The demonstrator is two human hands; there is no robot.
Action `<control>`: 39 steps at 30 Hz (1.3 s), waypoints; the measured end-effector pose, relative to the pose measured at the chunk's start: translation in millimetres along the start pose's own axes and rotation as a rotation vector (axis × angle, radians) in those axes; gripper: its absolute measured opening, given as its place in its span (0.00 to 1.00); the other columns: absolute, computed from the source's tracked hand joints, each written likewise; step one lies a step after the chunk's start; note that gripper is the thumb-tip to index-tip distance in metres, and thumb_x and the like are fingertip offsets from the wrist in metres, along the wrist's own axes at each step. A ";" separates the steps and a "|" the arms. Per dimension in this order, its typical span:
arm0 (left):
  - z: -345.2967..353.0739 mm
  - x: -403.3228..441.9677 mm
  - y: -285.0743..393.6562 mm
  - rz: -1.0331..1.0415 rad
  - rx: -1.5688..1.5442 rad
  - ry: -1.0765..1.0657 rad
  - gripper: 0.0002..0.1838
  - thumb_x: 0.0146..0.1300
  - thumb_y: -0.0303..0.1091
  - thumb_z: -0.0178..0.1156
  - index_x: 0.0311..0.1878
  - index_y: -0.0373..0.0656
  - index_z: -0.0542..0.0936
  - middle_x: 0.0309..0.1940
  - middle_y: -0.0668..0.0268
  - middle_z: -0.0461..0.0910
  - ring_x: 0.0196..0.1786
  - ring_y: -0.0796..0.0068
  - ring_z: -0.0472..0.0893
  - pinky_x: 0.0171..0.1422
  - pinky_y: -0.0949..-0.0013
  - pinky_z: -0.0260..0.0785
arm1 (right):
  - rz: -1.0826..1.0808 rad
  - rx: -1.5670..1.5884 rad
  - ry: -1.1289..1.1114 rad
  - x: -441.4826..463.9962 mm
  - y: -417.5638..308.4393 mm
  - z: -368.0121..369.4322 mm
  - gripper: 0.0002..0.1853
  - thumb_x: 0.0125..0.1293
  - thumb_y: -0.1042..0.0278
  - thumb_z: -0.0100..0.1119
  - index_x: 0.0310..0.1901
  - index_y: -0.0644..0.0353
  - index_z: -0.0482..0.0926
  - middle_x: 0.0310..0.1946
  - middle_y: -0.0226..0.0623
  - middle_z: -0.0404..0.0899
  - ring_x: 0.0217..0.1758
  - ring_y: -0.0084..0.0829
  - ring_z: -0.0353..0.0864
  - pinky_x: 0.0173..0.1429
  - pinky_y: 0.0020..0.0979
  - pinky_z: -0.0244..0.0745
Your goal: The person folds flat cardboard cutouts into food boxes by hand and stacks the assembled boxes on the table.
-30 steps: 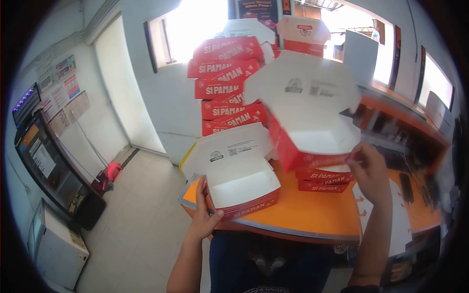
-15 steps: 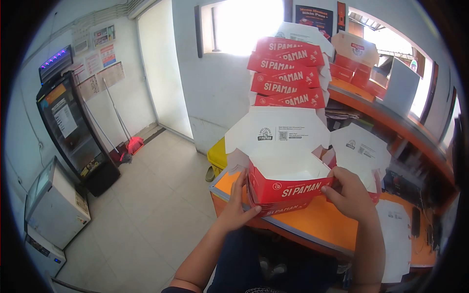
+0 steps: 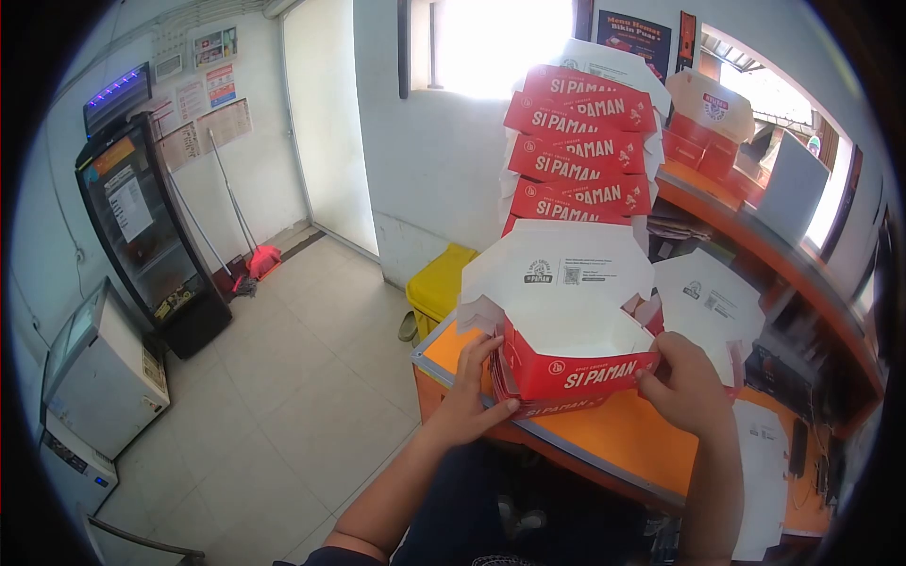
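Note:
A red-and-white cardboard food box [image 3: 590, 371] marked "SI PAMAN" sits on top of several nested boxes at the front of the orange counter. Its white lid [image 3: 576, 269] is raised and printed with a logo and a small code. At the left side of the box is my left hand [image 3: 464, 389], fingers along the wall and thumb on the front of the nested boxes below. My right hand [image 3: 694, 382] grips the right front corner, thumb on the red front panel. Its other fingertips are partly hidden behind the corner.
Behind stands a tall stack of folded boxes [image 3: 580, 151]. Another box with its lid up [image 3: 708, 297] is to the right, above a flat white sheet of card [image 3: 760, 472]. A yellow bin [image 3: 439, 283] is beside the orange counter [image 3: 623, 439]. Far left are a fridge [image 3: 142, 236] and freezer [image 3: 99, 377].
The camera has turned slightly left, so everything appears further right. The lid looks tilted further forward, and less of the box's inside shows. Both hands keep their places on the box.

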State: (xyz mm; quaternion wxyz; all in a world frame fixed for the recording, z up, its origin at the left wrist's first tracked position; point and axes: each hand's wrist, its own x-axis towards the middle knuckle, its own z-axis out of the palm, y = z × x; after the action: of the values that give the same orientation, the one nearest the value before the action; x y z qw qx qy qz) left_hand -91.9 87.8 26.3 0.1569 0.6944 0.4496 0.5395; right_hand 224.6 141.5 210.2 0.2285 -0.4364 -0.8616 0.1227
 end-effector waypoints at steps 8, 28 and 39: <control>3.2 -0.1 -6.8 -0.061 -0.117 -0.011 0.54 0.70 0.45 0.71 0.87 0.42 0.46 0.84 0.51 0.53 0.89 0.51 0.53 0.92 0.48 0.44 | -0.007 0.467 0.042 9.9 34.5 37.3 0.35 0.72 0.71 0.69 0.78 0.61 0.67 0.69 0.50 0.79 0.75 0.45 0.78 0.79 0.42 0.71; -4.5 9.7 -4.0 -0.112 -0.058 0.151 0.38 0.76 0.50 0.63 0.80 0.38 0.65 0.80 0.47 0.63 0.85 0.50 0.63 0.88 0.48 0.53 | -0.323 0.359 0.207 16.1 71.7 78.9 0.24 0.72 0.66 0.72 0.64 0.67 0.78 0.60 0.49 0.80 0.64 0.49 0.82 0.68 0.42 0.78; -15.3 14.2 35.0 -0.070 0.199 0.219 0.23 0.73 0.42 0.70 0.65 0.40 0.81 0.81 0.45 0.65 0.82 0.47 0.68 0.84 0.47 0.61 | -0.383 0.381 0.248 5.9 93.4 88.7 0.18 0.69 0.68 0.74 0.55 0.63 0.81 0.63 0.48 0.78 0.60 0.43 0.82 0.65 0.41 0.79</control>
State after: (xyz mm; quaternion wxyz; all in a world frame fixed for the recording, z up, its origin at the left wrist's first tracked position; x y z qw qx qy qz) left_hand -89.3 75.8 65.2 0.0562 0.6274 0.5392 0.5590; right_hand 242.1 200.2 96.7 0.4288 -0.2269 -0.8551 0.1829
